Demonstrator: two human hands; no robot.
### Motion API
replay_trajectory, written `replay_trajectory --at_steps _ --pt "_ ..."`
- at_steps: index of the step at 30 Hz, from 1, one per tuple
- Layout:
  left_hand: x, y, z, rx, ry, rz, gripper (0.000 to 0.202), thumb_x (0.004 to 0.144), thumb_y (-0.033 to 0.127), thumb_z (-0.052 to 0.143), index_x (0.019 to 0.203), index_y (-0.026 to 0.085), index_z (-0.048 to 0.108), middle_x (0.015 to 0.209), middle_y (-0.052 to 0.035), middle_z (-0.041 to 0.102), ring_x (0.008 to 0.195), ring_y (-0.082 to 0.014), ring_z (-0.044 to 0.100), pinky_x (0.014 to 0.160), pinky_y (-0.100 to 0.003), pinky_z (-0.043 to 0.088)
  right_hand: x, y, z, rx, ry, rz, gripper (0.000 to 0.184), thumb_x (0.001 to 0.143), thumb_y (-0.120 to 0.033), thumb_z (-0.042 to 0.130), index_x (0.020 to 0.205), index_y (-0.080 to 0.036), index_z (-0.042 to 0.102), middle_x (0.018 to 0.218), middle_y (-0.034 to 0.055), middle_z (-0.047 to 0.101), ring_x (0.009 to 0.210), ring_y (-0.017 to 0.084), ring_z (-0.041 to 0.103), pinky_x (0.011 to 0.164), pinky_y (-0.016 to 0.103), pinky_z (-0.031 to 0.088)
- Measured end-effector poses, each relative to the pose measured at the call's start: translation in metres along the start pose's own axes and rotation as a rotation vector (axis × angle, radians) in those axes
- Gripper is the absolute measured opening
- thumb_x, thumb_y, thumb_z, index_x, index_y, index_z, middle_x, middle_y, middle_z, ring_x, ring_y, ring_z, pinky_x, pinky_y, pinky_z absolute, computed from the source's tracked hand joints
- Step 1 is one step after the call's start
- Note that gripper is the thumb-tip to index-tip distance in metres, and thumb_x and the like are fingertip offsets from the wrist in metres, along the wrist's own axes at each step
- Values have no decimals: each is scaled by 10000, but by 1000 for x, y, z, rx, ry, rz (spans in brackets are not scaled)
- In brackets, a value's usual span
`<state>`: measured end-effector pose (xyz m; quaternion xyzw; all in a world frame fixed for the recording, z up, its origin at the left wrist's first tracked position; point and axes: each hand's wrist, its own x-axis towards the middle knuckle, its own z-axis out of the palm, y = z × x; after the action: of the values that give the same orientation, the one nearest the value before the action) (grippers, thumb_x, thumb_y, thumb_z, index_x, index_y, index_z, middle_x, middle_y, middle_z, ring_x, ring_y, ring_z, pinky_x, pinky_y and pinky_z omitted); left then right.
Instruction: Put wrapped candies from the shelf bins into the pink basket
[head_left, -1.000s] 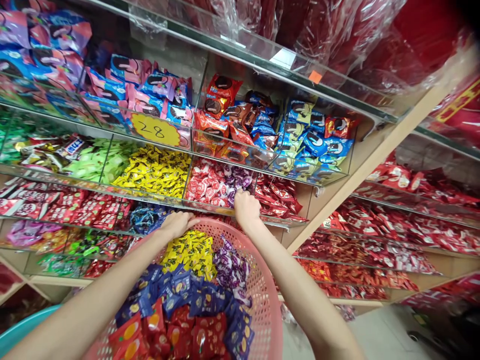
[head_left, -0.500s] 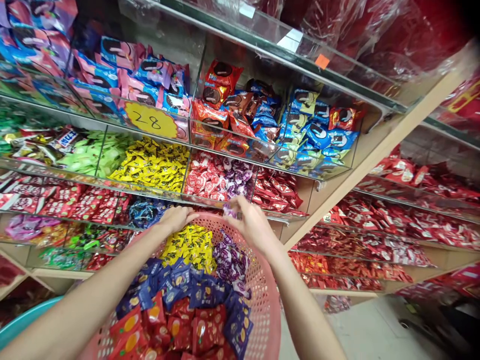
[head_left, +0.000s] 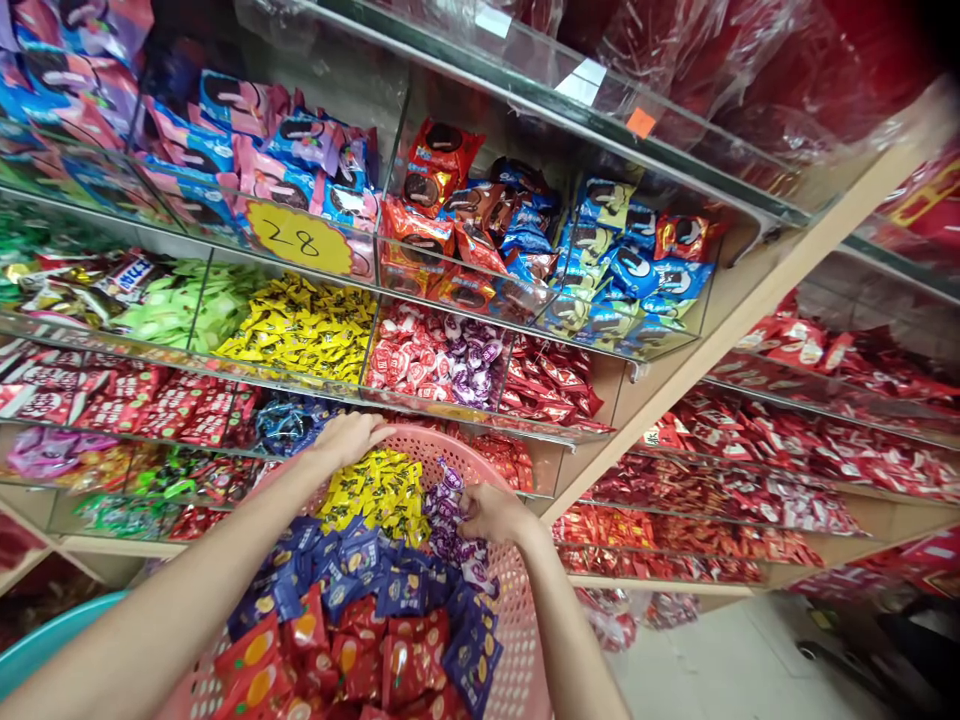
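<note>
My left hand (head_left: 350,438) is closed on the far rim of a pink perforated plastic basket (head_left: 517,610). Inside the basket, my right hand (head_left: 491,513) is curled over the purple-wrapped candies (head_left: 444,505), its fingertips partly lost among them. Beside these lie yellow-wrapped candies (head_left: 379,495). Dark blue packets (head_left: 360,560) form a band across the middle. Nearest to me are red packets (head_left: 416,650) with orange fruit pictures.
Shelves of sorted sweets rise beyond the basket, with a purple candy bin (head_left: 475,355), a yellow candy bin (head_left: 300,330) and a yellow "28" sign (head_left: 298,240). A wooden upright (head_left: 697,340) slants at right. Part of a turquoise tub (head_left: 56,640) shows at lower left.
My right hand has come down from above the basket's far rim, where it held purple-wrapped candy, into the basket onto the purple candies. The left hand stays on the rim.
</note>
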<state>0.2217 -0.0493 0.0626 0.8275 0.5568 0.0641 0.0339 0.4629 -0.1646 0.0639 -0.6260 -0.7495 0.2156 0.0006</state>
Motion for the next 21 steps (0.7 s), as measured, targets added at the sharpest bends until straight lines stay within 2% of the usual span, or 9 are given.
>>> replay_trajectory --at_steps 9,13,16,21 --pt "-1 2 -3 0 20 14 584 772 633 189 880 226 593 870 -93 638 807 -253 586 705 -334 395 -5 -20 0 -283 -130 118 246 502 -185 686 743 -173 635 834 59 641 774 191 574 547 225 346" --pt "-1 2 -4 -2 20 18 576 774 629 191 856 225 593 852 -92 642 792 -257 590 698 -340 396 -7 -20 -12 -199 -77 68 317 491 -304 716 771 -190 624 816 35 635 730 170 566 525 218 329" --pt "-1 2 -4 -14 14 9 558 775 621 207 856 224 591 859 -90 641 794 -249 590 699 -327 396 -10 -24 -41 -130 80 8 276 597 -393 645 795 -206 598 756 3 617 687 135 545 530 206 316" --pt "0 1 -2 -24 -3 -15 568 768 633 211 874 225 591 864 -92 638 817 -241 586 713 -313 394 -4 -47 -102 -266 533 -12 208 795 -360 445 906 -209 537 842 33 582 755 144 532 601 225 339"
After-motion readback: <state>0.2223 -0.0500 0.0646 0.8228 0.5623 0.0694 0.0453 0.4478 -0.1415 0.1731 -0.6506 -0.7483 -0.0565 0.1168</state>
